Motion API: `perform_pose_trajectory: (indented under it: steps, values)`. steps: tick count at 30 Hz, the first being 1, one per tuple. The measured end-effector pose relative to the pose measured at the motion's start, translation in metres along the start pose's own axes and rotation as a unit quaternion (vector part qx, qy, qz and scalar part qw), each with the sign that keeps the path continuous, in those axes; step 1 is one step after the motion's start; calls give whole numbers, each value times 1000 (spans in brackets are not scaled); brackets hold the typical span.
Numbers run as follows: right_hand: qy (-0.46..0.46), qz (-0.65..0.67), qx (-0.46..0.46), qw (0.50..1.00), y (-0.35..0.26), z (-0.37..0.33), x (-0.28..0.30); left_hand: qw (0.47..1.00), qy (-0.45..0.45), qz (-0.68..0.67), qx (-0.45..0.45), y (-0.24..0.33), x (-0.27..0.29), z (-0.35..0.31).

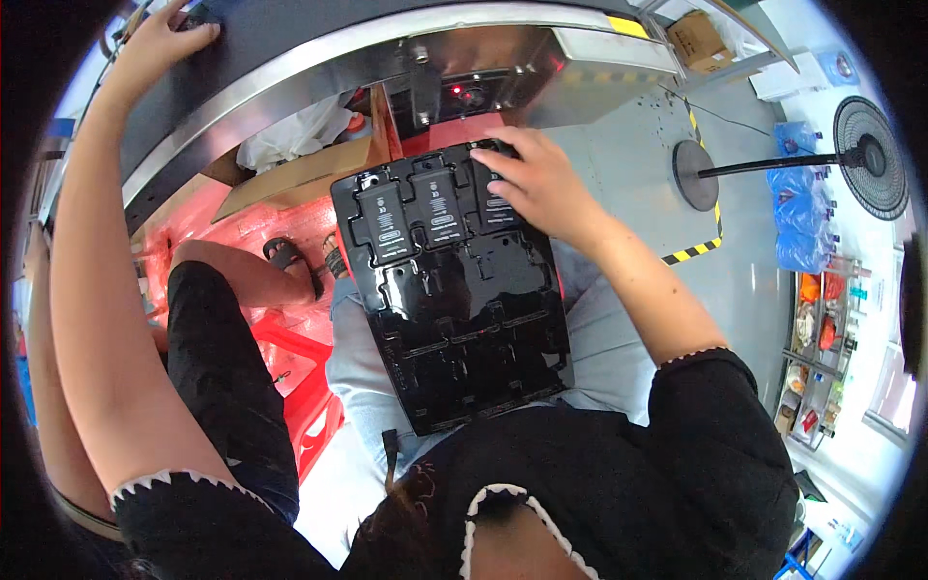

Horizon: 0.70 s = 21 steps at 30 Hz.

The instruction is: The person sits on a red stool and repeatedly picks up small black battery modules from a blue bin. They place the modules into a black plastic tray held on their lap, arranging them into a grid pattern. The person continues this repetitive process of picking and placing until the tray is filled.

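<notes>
Under my right hand (530,176), a black block (499,211) sits in the black tray (459,340); whether I grip it, I cannot tell. My left hand (166,41) is over the dark worktop (290,34), its hold also unclear.

Tray (454,300) on my lap (609,358), 3 packs (437,205) in its far row, my R hand (535,184) at the rightmost. L hand (166,43) fwd-L by bench (300,48); fan (870,159) far R.
</notes>
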State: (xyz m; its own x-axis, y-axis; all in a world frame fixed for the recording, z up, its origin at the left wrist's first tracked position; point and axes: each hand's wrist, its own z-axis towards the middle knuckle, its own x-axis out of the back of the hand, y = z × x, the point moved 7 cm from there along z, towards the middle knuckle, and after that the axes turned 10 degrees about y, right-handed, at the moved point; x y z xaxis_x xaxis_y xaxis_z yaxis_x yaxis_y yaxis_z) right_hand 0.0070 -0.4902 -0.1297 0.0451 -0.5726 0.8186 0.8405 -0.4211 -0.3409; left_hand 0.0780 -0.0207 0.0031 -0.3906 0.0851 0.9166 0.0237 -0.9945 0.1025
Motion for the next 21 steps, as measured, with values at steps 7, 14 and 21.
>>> perform_pose_trajectory:
  steps: [7,14,21]
  values:
    - [5,-2,-64,998,2,-57,-2,972,129,-124,-152,269,57,-158]
    - [-7,9,-53,999,4,-41,-15,965,-172,-187,-58,309,-33,-304]
    - [68,88,-60,992,-16,-35,1,964,-162,-212,-19,307,-50,-321]
